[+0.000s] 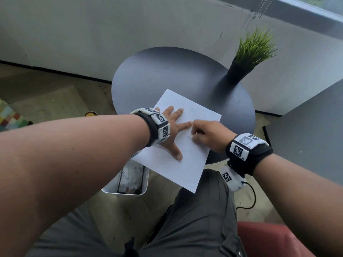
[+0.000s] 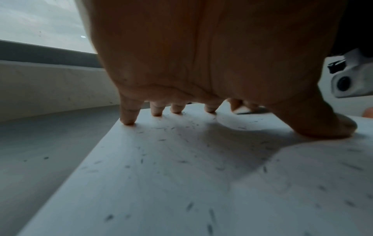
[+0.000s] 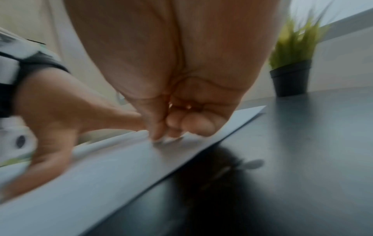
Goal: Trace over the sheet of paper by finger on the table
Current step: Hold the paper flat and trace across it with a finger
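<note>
Tracing is under way: the left hand [image 1: 171, 127], fingers spread flat, pins the sheet of paper [image 1: 187, 164] to the desk [image 1: 167, 71] while the right hand [image 1: 209, 134], fingers curled with a tip touching the sheet, likely needs light, steady pressure next.

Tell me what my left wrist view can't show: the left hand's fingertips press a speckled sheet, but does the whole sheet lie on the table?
Observer: No. In the head view the sheet of paper overhangs the round table toward the person.
Operator: And the right hand?
Observer: The right hand is curled, fingertips on the sheet beside the left hand.
Operator: Anything else there?
Observer: A potted plant stands at the far right.
</note>
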### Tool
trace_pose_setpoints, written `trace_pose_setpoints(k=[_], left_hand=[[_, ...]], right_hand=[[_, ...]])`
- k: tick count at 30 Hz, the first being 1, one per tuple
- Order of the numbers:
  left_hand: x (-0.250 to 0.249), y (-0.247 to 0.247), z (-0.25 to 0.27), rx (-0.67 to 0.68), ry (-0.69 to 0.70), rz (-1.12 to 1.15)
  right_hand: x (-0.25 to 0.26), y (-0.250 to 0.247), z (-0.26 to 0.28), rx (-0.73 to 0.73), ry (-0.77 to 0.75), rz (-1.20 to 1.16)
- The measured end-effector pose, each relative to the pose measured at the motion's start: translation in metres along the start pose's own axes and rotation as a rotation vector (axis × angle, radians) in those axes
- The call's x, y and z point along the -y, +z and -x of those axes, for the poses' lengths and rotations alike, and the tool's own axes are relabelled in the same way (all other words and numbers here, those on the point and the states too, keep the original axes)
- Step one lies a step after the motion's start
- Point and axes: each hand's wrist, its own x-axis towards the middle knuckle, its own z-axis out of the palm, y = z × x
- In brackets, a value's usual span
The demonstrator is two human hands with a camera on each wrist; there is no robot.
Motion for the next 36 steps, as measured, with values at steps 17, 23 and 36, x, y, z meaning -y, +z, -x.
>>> trace_pose_setpoints(k=[17,23,36], left_hand=[[-0.003,0.000,-0.001,0.017,-0.014,-0.023],[-0.006,-0.003,-0.001,0.026,-0.022,-0.011],[-0.004,-0.003,-0.003,0.034,-0.027,-0.023]], right_hand=[[0.025,0.027,0.029,0.017,-0.159,0.045],[-0.008,0.009,0.011,-0.098,0.098,0.017],[0.017,0.023,0.016,-0.039,-0.022,0.090]])
